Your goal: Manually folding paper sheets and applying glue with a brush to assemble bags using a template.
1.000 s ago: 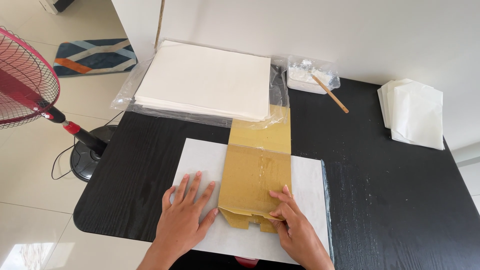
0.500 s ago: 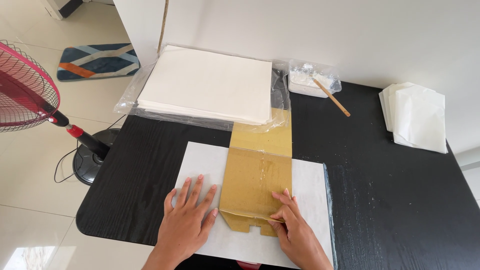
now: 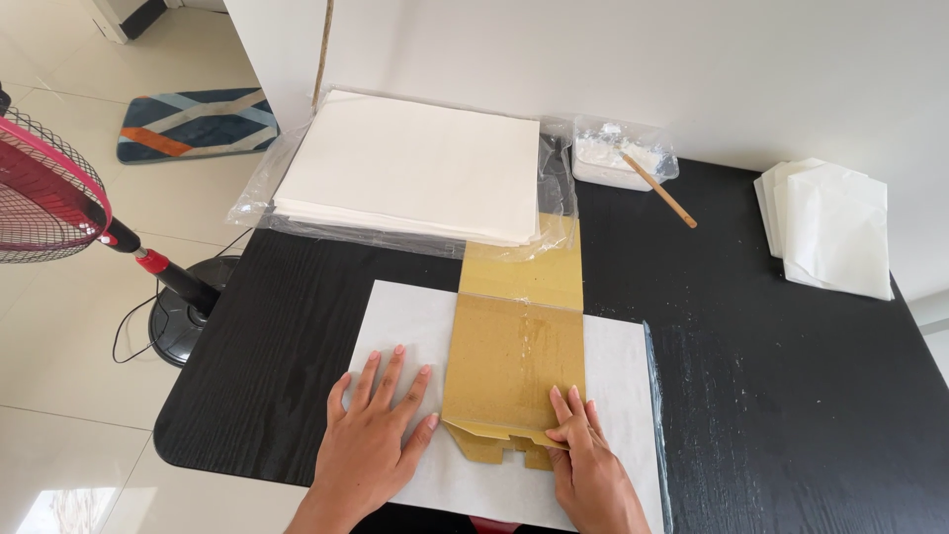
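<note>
A white paper sheet [image 3: 415, 316] lies flat on the black table [image 3: 771, 396]. A flattened brown cardboard piece [image 3: 516, 346] rests across its middle, long side running away from me. My left hand [image 3: 378, 425] is spread flat on the white sheet, just left of the cardboard, fingers apart. My right hand [image 3: 583, 455] presses its fingertips on the cardboard's near edge, by the notched tabs.
A thick stack of white sheets [image 3: 415, 168] sits on clear plastic at the back. A clear tub of white paste [image 3: 618, 158] with a wooden stick [image 3: 660, 190] stands beside it. Folded white papers [image 3: 830, 227] lie at the right. A red fan [image 3: 49, 188] stands left of the table.
Both hands stay where they were on the sheet and the cardboard. Only the camera view shifts slightly.
</note>
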